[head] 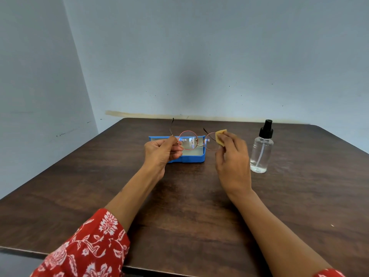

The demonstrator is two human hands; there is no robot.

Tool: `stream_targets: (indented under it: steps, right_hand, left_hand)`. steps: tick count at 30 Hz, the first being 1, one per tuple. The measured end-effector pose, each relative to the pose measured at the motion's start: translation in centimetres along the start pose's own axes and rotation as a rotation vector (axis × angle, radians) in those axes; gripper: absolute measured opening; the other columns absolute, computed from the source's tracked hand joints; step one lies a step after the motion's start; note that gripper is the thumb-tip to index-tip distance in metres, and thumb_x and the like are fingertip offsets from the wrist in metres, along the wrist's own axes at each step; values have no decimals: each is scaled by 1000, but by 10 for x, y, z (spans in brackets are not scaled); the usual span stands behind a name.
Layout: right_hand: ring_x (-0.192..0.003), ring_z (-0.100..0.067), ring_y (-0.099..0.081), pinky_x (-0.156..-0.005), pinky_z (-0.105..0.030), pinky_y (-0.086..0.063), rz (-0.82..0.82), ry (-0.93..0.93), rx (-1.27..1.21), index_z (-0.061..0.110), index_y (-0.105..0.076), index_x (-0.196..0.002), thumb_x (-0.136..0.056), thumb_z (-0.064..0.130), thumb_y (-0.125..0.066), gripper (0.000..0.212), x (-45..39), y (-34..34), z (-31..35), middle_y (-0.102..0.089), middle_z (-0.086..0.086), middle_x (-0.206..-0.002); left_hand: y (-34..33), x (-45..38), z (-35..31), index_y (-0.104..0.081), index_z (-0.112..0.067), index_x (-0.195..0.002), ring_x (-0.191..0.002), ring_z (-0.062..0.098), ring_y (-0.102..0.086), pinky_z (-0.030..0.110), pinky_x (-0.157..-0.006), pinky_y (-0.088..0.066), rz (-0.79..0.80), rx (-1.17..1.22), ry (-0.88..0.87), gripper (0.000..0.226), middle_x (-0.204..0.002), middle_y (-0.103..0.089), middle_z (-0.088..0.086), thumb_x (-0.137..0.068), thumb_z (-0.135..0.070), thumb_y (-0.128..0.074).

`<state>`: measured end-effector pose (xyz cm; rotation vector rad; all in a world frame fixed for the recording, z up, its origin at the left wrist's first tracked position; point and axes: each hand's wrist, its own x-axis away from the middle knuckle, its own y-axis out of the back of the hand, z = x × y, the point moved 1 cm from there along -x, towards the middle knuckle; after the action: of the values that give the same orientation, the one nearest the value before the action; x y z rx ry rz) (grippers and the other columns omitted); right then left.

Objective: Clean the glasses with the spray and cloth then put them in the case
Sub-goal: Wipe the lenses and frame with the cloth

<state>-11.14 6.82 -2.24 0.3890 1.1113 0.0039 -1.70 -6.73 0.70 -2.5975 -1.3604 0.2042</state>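
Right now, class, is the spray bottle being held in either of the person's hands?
No: the spray bottle stands alone on the table, right of both hands.

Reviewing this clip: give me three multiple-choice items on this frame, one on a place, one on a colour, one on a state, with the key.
1. Where does the spray bottle stand?
A. right of the right hand
B. inside the case
C. left of the left hand

2. What colour is the case?
A. red
B. blue
C. black

3. What state is the case in?
A. shut
B. open, glasses inside
C. open, glasses held above the table

Key: 1 A, it stands upright at the table's right side. 2 B, its walls are blue. 3 C, the left hand holds the frame while the right presses the yellow cloth on a lens.
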Motion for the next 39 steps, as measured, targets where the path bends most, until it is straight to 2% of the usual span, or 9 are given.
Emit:
stream_targets:
  steps: [7, 10, 13, 15, 19, 25, 28, 33, 39]
  right_hand:
    - [-106, -27, -56, -83, -27, -49, 117, 185, 38, 0, -66, -110, -80, -5, -62, 31, 4, -6, 13, -62, -14, -114]
    - [-107, -27, -54, -89, -15, -36, 38, 49, -18, -1, -64, -110, -80, -7, -60, 31, 2, -2, 4, -61, -15, -114]
    - [-106, -27, -52, -89, -12, -30, 5, -32, -5, -1, -62, -112, -80, -9, -58, 33, 0, 2, -3, -61, -15, -115]
    - [-106, -26, -52, -89, -13, -32, 27, 7, 4, -2, -63, -110, -79, -9, -60, 32, 1, 1, 0, -61, -16, -114]
    - [-107, -27, -56, -85, -25, -48, 128, 188, 54, -1, -66, -110, -79, -6, -64, 31, 5, -8, 13, -62, -15, -113]
    - [-104, -22, -48, -86, -12, -31, 9, -56, -22, 1, -62, -111, -80, -8, -57, 32, 0, 1, -6, -61, -13, -114]
    - [-103, -24, -50, -85, -14, -33, 31, -17, -14, 0, -63, -109, -79, -9, -59, 32, 2, 0, -1, -61, -14, -113]
    - [-103, -26, -57, -81, -27, -49, 131, 178, 50, 0, -66, -109, -76, -7, -66, 33, 6, -8, 14, -62, -13, -113]
    - [-101, -30, -55, -86, -14, -32, 19, -37, 5, 0, -63, -109, -78, -10, -60, 33, 2, 3, -4, -62, -14, -111]
  left_hand:
    - [0, 0, 1, -68, 1, -75, -41, 7, -58, 14, -43, -48, -3, 3, -1, 12, -48, -64, 2, -82, -8, -65]
    - [0, -1, 2, -68, 3, -77, -41, 7, -57, 14, -43, -47, -6, 9, 2, 12, -48, -64, 3, -82, -7, -65]
    - [-1, -1, 2, -68, 2, -75, -41, 8, -57, 15, -43, -47, -4, 4, 10, 11, -52, -65, 5, -82, -7, -65]
    - [-1, 0, 3, -68, 1, -75, -42, 7, -57, 15, -43, -48, 0, -1, 14, 11, -52, -65, 4, -82, -7, -66]
    - [0, 1, 2, -68, 0, -74, -42, 7, -58, 14, -43, -48, -4, -5, 5, 11, -49, -65, 2, -82, -8, -65]
    - [0, -1, 2, -68, 2, -75, -40, 7, -57, 14, -43, -48, -11, 4, 4, 11, -48, -64, 3, -82, -8, -66]
    - [0, -1, 2, -68, 1, -76, -42, 7, -58, 14, -43, -48, -9, 2, 12, 11, -49, -65, 3, -82, -8, -66]
    - [1, 0, 2, -68, -1, -74, -43, 7, -59, 14, -44, -49, -20, 1, 6, 11, -49, -65, 2, -82, -9, -66]
    - [0, -1, 3, -69, -1, -75, -44, 7, -58, 15, -44, -48, -17, 4, 6, 9, -52, -65, 3, -81, -8, -67]
